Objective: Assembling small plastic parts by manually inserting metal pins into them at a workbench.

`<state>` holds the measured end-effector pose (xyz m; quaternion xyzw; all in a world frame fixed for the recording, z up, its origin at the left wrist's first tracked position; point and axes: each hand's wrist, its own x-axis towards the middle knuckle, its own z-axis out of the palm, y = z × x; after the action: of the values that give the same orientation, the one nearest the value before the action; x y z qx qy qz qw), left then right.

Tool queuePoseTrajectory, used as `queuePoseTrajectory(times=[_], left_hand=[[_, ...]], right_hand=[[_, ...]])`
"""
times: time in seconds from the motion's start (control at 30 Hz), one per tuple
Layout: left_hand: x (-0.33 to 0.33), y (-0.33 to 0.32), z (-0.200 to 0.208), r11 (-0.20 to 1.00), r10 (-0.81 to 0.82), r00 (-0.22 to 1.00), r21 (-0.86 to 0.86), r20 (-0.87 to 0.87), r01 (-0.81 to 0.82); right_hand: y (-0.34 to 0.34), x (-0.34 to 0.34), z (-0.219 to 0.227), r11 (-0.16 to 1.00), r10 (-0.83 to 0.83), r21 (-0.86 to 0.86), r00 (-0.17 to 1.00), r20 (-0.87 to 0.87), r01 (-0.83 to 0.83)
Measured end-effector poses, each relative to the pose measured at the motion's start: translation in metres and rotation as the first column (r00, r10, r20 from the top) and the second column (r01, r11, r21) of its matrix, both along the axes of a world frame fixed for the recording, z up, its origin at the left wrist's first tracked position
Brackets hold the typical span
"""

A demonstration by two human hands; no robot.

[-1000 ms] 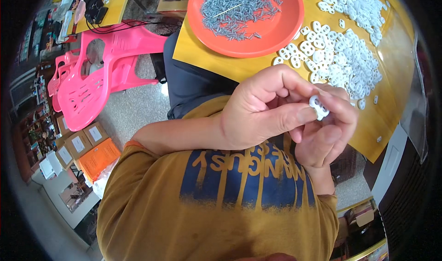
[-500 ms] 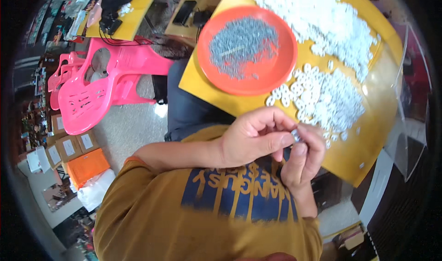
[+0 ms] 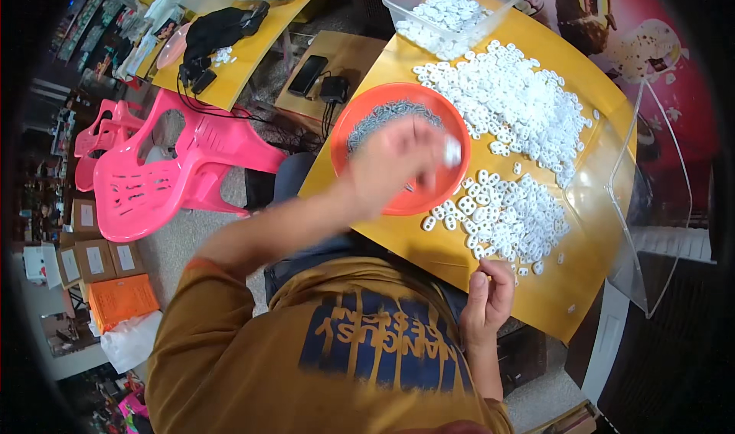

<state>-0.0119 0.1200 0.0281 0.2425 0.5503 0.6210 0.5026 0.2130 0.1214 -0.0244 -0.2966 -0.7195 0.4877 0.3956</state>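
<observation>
My left hand [image 3: 387, 162] is over the orange-red bowl [image 3: 459, 177], its fingers smeared by motion. A small white piece [image 3: 452, 152] shows blurred at its fingertips; whether it is gripped I cannot tell. Thin grey metal pieces [image 3: 390, 113], like screws or pins, lie in the bowl, partly hidden by the hand. My right hand [image 3: 490, 296] is at the table's near edge with thumb and curled fingers closed together; anything between them is hidden. Just beyond it lies a pile of small white oval pieces with two dark holes [image 3: 513, 220].
A larger pile of white pieces [image 3: 513, 105] spreads behind the nearer one on the yellow table [image 3: 398, 239]. A clear plastic bin [image 3: 498, 13] of white pieces stands at the far end. Pink chairs [image 3: 184, 166] are at left; a clear panel [image 3: 612, 189] borders the right side.
My hands have parted from a small piece held between them. The left has swung up and left over the bowl; the right is lower. The whole view has shifted.
</observation>
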Motion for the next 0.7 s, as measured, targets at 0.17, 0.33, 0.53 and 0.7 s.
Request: queuePoseTrajectory(times=[0.17,0.33,0.53,0.7], left_hand=[[-0.099,0.109,0.02,0.936,0.107,0.965,0.353,-0.241,-0.016],[-0.077,0.121,0.035,0.902,-0.267,0.956,0.383,0.126,0.201],[0.012,0.084,-0.024,0.921,-0.291,0.614,-0.04,-0.734,0.387],[0.045,0.098,-0.048,0.818,-0.054,0.118,0.024,-0.992,0.574]], right_hand=[[0.0,0.023,-0.006,0.994,-0.111,-0.013,0.992,0.064,0.112],[0.01,0.058,-0.02,0.946,-0.322,0.092,0.934,0.155,0.311],[0.039,0.069,-0.017,0.79,-0.612,0.369,0.662,0.432,0.489],[0.06,0.077,-0.015,0.781,-0.623,0.466,0.467,0.627,0.416]])
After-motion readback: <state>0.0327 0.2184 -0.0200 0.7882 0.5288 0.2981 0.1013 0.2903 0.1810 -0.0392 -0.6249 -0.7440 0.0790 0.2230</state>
